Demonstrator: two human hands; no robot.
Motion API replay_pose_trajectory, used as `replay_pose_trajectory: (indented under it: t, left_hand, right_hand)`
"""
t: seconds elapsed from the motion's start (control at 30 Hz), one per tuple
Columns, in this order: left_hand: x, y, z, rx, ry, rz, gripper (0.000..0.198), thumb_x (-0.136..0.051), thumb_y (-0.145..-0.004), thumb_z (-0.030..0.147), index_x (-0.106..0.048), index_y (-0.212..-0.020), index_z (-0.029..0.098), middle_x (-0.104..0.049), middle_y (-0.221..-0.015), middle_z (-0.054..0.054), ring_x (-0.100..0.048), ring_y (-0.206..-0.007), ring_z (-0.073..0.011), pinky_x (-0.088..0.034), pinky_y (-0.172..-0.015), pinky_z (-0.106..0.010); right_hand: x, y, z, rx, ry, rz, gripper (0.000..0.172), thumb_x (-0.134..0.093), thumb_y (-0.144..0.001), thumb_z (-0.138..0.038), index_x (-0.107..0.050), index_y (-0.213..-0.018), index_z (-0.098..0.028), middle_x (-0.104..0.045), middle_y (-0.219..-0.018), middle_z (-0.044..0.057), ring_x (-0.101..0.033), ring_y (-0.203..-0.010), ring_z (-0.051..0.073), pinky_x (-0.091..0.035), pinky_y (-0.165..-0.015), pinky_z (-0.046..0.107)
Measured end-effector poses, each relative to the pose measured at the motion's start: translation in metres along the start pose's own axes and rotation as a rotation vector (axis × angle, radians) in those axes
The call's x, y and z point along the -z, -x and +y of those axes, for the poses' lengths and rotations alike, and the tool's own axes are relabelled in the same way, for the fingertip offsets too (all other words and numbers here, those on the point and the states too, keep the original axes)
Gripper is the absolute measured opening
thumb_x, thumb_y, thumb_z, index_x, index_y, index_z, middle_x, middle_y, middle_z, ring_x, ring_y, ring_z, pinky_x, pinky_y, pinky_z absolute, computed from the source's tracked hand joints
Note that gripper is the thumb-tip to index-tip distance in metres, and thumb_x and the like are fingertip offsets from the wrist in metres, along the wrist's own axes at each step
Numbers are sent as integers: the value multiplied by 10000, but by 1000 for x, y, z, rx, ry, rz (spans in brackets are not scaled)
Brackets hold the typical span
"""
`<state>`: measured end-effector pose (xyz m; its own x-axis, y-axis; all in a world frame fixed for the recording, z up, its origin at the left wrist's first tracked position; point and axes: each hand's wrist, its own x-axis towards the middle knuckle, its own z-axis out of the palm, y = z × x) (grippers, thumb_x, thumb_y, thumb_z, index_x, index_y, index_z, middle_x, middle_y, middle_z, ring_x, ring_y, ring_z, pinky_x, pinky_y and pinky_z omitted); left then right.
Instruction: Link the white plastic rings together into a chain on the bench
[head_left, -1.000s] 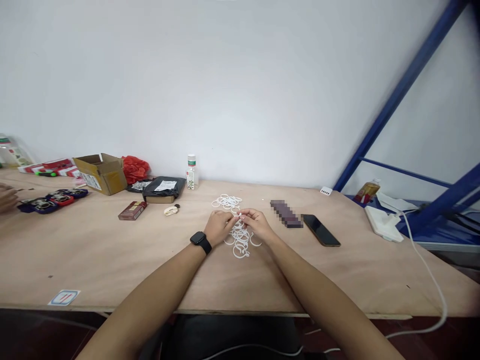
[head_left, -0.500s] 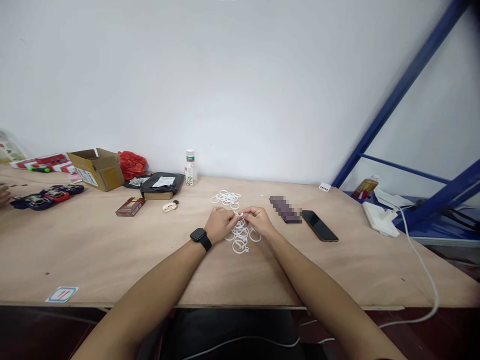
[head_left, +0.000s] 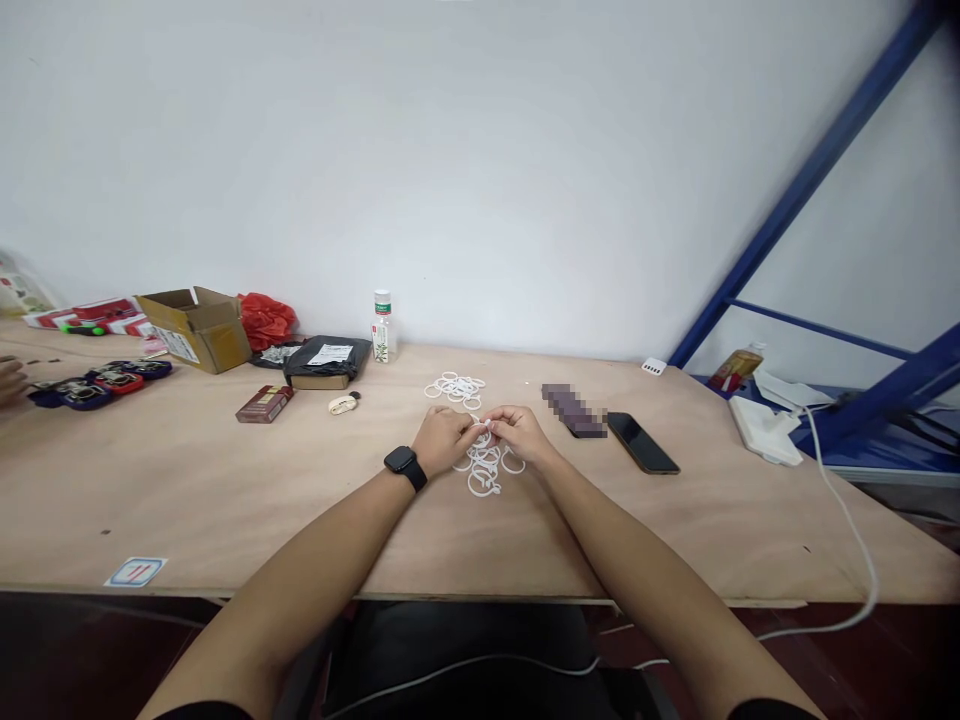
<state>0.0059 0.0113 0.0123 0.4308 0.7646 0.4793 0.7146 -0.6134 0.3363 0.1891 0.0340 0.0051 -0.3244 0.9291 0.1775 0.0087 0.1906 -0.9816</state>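
Observation:
My left hand [head_left: 442,438] and my right hand [head_left: 519,432] meet over the middle of the wooden table [head_left: 225,490], fingers pinched together on small white rings. A linked bunch of white rings [head_left: 484,470] hangs and lies just below the fingertips. A second loose heap of white rings [head_left: 455,388] lies a little farther back. A black watch [head_left: 405,466] sits on my left wrist.
A black phone [head_left: 643,443] and a blurred dark object [head_left: 573,410] lie to the right. To the left are a small bottle [head_left: 382,328], a dark parcel [head_left: 326,362], a brown packet [head_left: 264,403], a cardboard box [head_left: 196,328] and coloured items [head_left: 97,382]. Another person's hand [head_left: 9,380] shows at the far left. A white cable [head_left: 847,520] runs at the right.
Both hands stay pinched on the rings and have shifted slightly closer together; the view has tilted a little.

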Motion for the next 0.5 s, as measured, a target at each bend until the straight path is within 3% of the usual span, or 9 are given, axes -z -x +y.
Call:
replay_pose_trajectory:
  t: [0.33, 0.5]
  left_hand:
    - [0, 0, -1, 9, -12, 4, 491, -332, -979, 464, -586, -666, 184, -637, -638, -31, -564, -672, -161, -348, -768, -312]
    - [0, 0, 0, 1, 3, -5, 468, -363, -968, 468, -614, -690, 188, -644, -646, -35, -568, -689, -168, -351, -783, -316]
  right_hand:
    - [1, 0, 2, 14, -11, -13, 310, -763, -641, -399, -716, -823, -152, -703, -680, 25, -616, -507, 117, -501, -518, 243]
    - [-1, -1, 2, 17, -2, 1, 255, -735, -644, -353, -693, -790, -149, -659, -578, 0, -602, -496, 118, -486, -505, 232]
